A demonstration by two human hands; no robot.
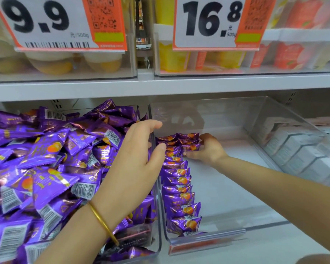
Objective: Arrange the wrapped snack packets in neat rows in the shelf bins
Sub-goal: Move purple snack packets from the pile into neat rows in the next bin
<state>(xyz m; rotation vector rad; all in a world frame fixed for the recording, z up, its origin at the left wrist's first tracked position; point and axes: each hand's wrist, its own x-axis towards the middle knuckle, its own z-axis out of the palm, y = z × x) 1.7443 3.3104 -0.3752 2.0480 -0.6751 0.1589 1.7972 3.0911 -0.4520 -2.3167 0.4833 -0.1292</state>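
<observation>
Purple wrapped snack packets [51, 168] lie heaped in the left clear bin [157, 216]. In the right clear bin [255, 225], a neat row of the same packets [181, 189] stands along its left wall, with a short second row [191, 143] at the back. My left hand [139, 161] rests over the wall between the two bins, fingers apart, thumb against the row; I see nothing in it. My right hand [208, 149] reaches deep into the right bin, its fingers closed on the back packets of the second row.
The shelf above [160, 86] holds clear bins of fruit cups behind price tags 9.9 [65, 23] and 16.8 [215, 21]. White boxed goods [297, 149] fill the bin at the right. The right bin's floor is bare beside the rows.
</observation>
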